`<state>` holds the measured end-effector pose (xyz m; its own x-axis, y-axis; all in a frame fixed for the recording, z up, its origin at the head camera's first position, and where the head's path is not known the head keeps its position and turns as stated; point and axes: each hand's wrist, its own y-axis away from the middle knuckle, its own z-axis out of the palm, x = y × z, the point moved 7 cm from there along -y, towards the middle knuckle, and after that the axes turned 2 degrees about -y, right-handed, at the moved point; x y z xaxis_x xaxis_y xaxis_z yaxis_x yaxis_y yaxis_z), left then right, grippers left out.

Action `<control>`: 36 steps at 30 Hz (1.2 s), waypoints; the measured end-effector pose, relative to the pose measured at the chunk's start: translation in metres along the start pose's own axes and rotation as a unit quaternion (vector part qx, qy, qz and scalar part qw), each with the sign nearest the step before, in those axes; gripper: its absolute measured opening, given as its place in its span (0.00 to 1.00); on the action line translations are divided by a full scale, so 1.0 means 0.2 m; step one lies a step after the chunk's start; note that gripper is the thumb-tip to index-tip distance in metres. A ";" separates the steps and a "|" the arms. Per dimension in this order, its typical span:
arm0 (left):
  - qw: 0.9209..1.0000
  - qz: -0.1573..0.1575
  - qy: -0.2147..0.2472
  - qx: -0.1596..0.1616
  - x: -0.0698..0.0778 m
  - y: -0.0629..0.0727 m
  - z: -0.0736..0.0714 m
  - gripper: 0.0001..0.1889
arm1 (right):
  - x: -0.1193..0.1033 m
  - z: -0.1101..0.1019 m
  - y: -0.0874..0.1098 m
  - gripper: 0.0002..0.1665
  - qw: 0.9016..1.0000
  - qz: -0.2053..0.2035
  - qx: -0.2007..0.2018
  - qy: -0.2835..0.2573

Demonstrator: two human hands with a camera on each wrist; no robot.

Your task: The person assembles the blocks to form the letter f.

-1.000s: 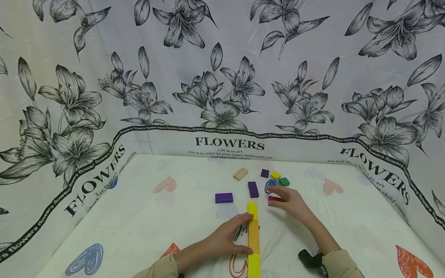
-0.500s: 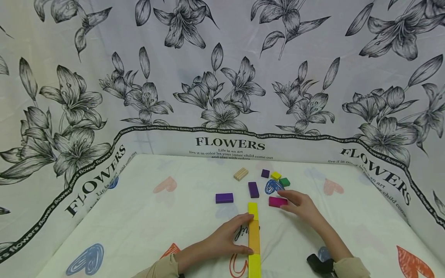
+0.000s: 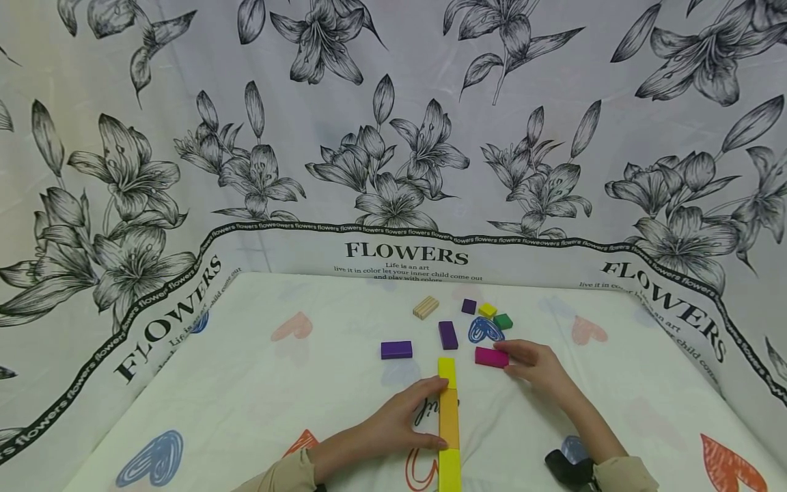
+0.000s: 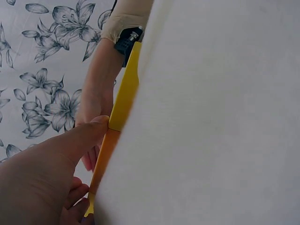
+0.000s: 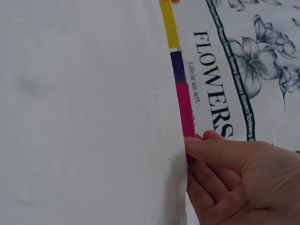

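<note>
A person's right hand (image 3: 537,365) pinches the right end of a magenta block (image 3: 490,357) in a narrow grip, on a heart-print cloth (image 3: 227,389). The left hand (image 3: 399,420), its grip spread wide between thumb and index finger, touches the left side of a straight row: an orange block (image 3: 449,427) between a far yellow block (image 3: 447,367) and a near yellow block (image 3: 450,471). The magenta block lies right of the row's far end, apart from it. Beyond lie two purple blocks (image 3: 396,350) and a green block (image 3: 503,321).

Left grip (image 3: 398,419) spread, right grip (image 3: 536,363) farther forward, apparently pinching
</note>
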<state>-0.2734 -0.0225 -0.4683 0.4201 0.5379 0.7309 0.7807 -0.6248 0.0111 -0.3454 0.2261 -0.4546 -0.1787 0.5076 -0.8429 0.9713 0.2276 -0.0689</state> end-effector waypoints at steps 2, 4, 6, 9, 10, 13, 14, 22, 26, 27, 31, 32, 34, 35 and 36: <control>1.000 0.000 0.001 0.000 0.00 0.00 0.00 0.45 | 0.00 0.00 0.00 0.26 1.000 0.002 0.000 -0.001; 1.000 0.000 0.001 0.001 0.00 0.00 0.00 0.45 | 0.00 0.00 0.00 0.26 1.000 0.004 0.000 0.001; 1.000 0.000 0.002 0.001 -0.01 0.00 0.00 0.45 | 0.00 0.00 0.00 0.26 1.000 0.005 0.002 0.000; 1.000 0.000 0.002 0.000 0.00 0.00 0.00 0.45 | 0.01 -0.01 0.00 0.26 1.000 0.003 0.001 -0.002; 1.000 0.000 0.003 0.000 0.00 0.00 0.00 0.45 | 0.01 -0.01 0.00 0.26 1.000 0.000 0.000 -0.004; 1.000 0.001 0.000 -0.002 0.00 0.00 0.00 0.45 | -0.01 0.00 0.00 0.26 1.000 -0.012 -0.007 -0.009; 1.000 0.000 0.000 -0.002 0.00 0.00 0.00 0.45 | -0.01 0.00 -0.01 0.26 1.000 -0.017 -0.009 -0.010; 1.000 -0.002 0.002 -0.001 0.00 0.00 0.00 0.45 | -0.10 0.05 -0.02 0.24 0.998 -0.053 -0.038 -0.016; 1.000 -0.001 0.001 0.001 0.00 0.00 0.00 0.44 | -0.12 0.08 -0.02 0.24 0.997 -0.051 -0.050 -0.017; 1.000 -0.002 0.002 0.001 0.00 0.00 0.00 0.44 | -0.12 0.09 -0.02 0.24 0.997 -0.049 -0.053 -0.015; 1.000 -0.004 0.000 0.000 0.00 0.00 0.00 0.44 | -0.13 0.11 -0.02 0.24 0.998 -0.035 -0.060 -0.013; 1.000 -0.004 0.000 0.000 0.00 0.00 0.00 0.44 | -0.13 0.12 -0.02 0.24 0.997 -0.033 -0.062 -0.013; 1.000 -0.003 0.000 0.000 0.00 0.00 0.00 0.44 | -0.13 0.12 -0.02 0.24 0.997 -0.034 -0.065 -0.014; 1.000 -0.003 0.001 0.000 0.00 0.00 0.00 0.44 | -0.13 0.13 -0.02 0.24 0.997 -0.034 -0.067 -0.016; 1.000 -0.003 0.001 0.001 0.00 0.00 0.00 0.44 | -0.13 0.13 -0.02 0.24 0.997 -0.037 -0.070 -0.017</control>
<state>-0.2734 -0.0227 -0.4684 0.4140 0.5408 0.7322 0.7841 -0.6205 0.0150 -0.3406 0.1907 -0.4460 -0.2407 0.4578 -0.8559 0.9241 0.3777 -0.0578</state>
